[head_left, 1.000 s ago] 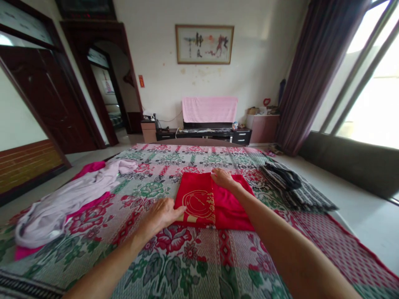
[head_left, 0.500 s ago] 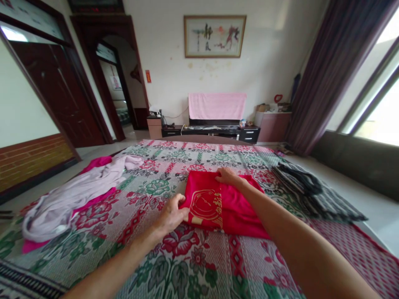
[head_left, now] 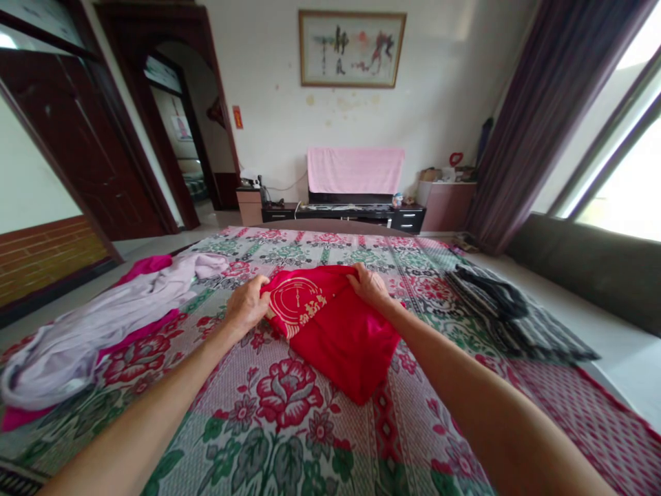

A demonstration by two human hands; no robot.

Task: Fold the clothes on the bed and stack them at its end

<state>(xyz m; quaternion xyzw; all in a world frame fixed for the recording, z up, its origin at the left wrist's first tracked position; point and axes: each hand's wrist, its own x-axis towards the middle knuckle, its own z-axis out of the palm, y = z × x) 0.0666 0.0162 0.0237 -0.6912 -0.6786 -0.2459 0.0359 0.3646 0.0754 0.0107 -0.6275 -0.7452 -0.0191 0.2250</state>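
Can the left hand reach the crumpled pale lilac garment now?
Probably not: the left hand grips the red gold-printed cloth, though only floral bedspread seems to lie between hand and garment.

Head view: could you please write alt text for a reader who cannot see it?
The left hand and right hand grip a red cloth with gold print over a floral cover. A pale garment lies to the left, striped dark cloth to the right.

Left hand [head_left: 248, 303]: fingertips partly hidden by red cloth [head_left: 343, 331]; tiny print there unreadable. Window [head_left: 627, 148], right, cut off. Small items [head_left: 429, 175] on far-right cabinet [head_left: 447, 207] indistinct.
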